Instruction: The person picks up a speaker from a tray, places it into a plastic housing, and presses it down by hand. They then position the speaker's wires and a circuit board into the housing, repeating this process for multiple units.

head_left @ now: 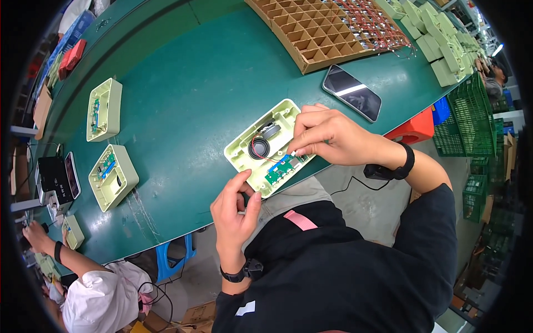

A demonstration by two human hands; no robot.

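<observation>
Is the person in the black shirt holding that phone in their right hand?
No, the phone lies on the green table, while the right hand is at the pale green case.

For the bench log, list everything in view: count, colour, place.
Held housing: one, pale green, near edge
Round parts: two, black, inside it
Circuit board: one, green and blue, inside it
Other housings: at least three, pale green, left
Stacked housings: many, pale green, far right
Divider tray: one, brown, far edge
Wired parts: many, mostly red, in tray
Phone: one, black, right
Table: one, green, centre
Stools: two, blue and red, floor
Crates: several, green, right
Other people: at least two, one white-clad, both sides
Left grip: one, bare, at housing
Right grip: one, bare, at circuit board
</observation>
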